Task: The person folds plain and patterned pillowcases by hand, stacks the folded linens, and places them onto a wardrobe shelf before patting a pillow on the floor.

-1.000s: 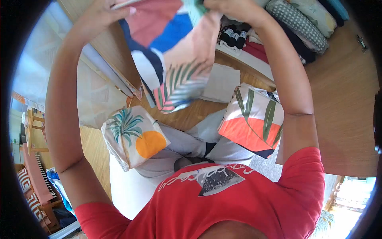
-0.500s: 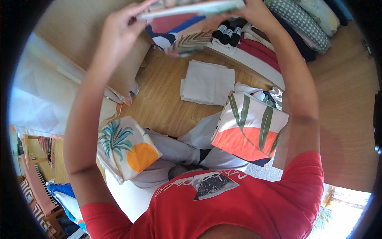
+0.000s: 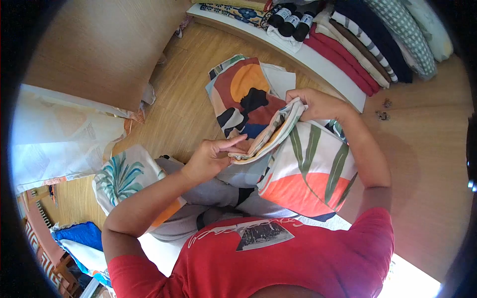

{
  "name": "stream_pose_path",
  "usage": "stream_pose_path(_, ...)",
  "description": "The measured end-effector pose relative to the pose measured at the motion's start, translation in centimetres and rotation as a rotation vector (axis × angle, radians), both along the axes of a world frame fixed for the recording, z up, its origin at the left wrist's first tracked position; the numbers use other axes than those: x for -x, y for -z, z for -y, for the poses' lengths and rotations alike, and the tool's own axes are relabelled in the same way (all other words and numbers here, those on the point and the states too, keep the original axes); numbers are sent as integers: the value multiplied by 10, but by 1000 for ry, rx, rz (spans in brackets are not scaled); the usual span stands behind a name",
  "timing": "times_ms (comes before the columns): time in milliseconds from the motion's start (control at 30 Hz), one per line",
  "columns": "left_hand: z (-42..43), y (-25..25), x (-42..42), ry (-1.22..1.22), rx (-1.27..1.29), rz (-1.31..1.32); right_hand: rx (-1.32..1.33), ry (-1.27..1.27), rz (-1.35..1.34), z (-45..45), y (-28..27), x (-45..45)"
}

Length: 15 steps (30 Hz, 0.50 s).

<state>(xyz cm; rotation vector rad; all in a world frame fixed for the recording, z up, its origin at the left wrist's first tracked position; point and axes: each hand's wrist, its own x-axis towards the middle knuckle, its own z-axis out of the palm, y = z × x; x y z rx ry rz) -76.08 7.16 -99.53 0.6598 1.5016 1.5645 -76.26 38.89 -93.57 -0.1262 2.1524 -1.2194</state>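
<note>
A patterned cloth (image 3: 250,91) with an orange circle and dark shapes hangs over the floor ahead of my lap, its folded edge gathered between my hands. My left hand (image 3: 212,158) pinches the near left end of that edge. The far right end is gripped by my right hand (image 3: 318,104). Just below my right hand, a folded cloth with green leaves and coral (image 3: 318,174) rests by my right leg. The folded cloth with a teal palm and orange circle (image 3: 124,176) lies at my left leg, partly behind my left forearm.
A white folded cloth (image 3: 283,79) shows partly behind the patterned one. Beyond it, a white shelf (image 3: 328,82) bears red folded cloths (image 3: 343,64) and black rolls (image 3: 293,24). A wooden panel (image 3: 417,164) stands at right, a pale curtain (image 3: 64,134) at left.
Both hands have come down and nearer my lap with the patterned cloth, which now spreads over most of the white folded cloth. The view has shifted, showing more of the shelf.
</note>
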Motion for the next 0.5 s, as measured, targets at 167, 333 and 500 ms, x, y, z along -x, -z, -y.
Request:
stream_pose_path(167, 8, -12, 8, 91, 6, -127, 18, -176, 141, -2, -5, 21)
stream_pose_path(333, -8, -67, 58, -390, -166, -447, 245, 258, -338, -3, -42, 31)
stream_pose_path(500, -13, -176, 98, -959, -262, -979, 436, 450, -808, 30, -128, 33)
